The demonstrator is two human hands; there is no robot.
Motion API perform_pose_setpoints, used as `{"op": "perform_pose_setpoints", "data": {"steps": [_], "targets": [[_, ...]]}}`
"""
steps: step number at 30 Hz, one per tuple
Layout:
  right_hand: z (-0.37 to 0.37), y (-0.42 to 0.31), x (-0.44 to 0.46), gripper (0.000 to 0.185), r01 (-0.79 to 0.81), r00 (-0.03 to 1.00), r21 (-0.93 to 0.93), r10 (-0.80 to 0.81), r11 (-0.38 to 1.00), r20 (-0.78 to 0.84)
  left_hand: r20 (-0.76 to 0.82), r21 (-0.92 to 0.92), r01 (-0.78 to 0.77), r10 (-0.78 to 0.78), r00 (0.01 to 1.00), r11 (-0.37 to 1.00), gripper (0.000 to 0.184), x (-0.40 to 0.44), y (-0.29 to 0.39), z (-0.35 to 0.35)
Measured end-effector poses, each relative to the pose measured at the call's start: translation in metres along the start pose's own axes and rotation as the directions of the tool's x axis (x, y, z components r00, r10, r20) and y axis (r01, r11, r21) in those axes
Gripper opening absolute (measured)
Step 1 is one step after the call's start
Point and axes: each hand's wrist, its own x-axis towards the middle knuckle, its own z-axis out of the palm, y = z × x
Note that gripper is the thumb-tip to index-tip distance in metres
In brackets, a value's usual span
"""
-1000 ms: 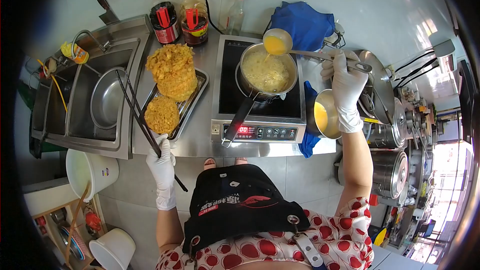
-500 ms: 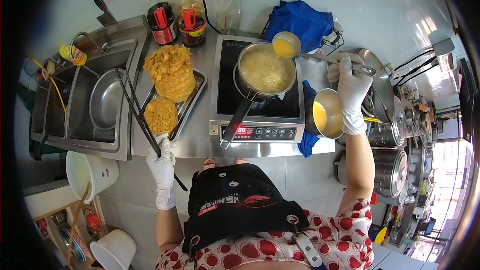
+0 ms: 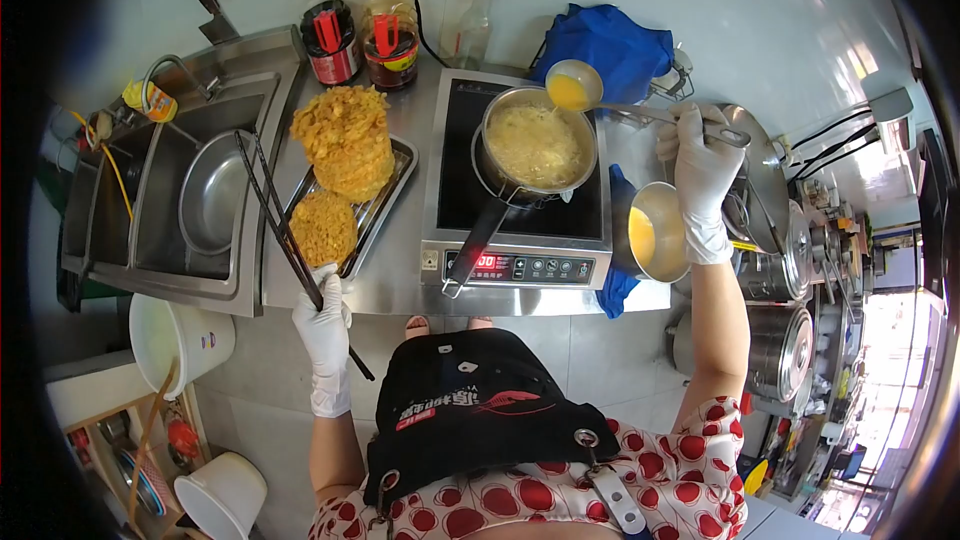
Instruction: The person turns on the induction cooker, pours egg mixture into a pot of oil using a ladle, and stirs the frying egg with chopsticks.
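Observation:
My gloved left hand (image 3: 322, 325) is closed around long dark chopsticks (image 3: 283, 230), just in front of the counter edge. My gloved right hand (image 3: 697, 175) grips the handle of a ladle (image 3: 575, 87), whose bowl holds yellow liquid above the back right rim of a saucepan (image 3: 535, 140). Pale bubbling liquid fills this pan, which stands on an induction cooker (image 3: 515, 220). Below my right hand is a metal bowl (image 3: 660, 230) with more yellow liquid. Golden fried cakes (image 3: 345, 145) are piled on a metal tray (image 3: 385, 208) between cooker and sink.
A double sink (image 3: 180, 190) with a metal basin lies to the left. Two large sauce bottles (image 3: 388, 35) and a glass bottle (image 3: 476, 25) stand against the wall. Blue cloth (image 3: 605, 45) covers a rack behind the cooker. Large pots (image 3: 780, 340) are on the right.
Both hands stay nearly in place, still holding the ladle and the chopsticks. The camera view has shifted slightly.

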Motion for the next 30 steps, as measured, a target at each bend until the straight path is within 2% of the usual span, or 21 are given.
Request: {"op": "perform_pose_setpoints", "data": {"steps": [7,13,15,19,30], "targets": [[0.002,0.000,0.002,0.018,0.020,1.000,0.004,-0.020,1.000,-0.002,0.005,0.000,-0.023,0.023,1.000,1.000,0.018,-0.001,-0.002,-0.003],[-0.002,-0.004,0.000,0.019,-0.001,1.000,-0.074,0.000,0.997,-0.020,0.000,-0.010,-0.015,0.015,1.000,1.000,0.017,-0.001,0.000,-0.001],[-0.002,-0.005,-0.001,0.016,0.043,0.998,-0.101,-0.048,0.994,-0.043,0.001,-0.004,-0.004,0.004,1.000,1.000,0.017,0.000,-0.002,-0.001],[-0.009,0.000,-0.002,0.019,0.033,0.999,-0.058,-0.034,0.998,-0.024,0.012,0.002,-0.011,0.011,1.000,1.000,0.018,0.001,-0.004,-0.002],[-0.005,0.006,0.002,0.018,0.057,0.998,-0.122,-0.061,0.991,-0.027,-0.009,-0.016,-0.004,0.004,1.000,1.000,0.017,0.000,-0.004,-0.003]]}}
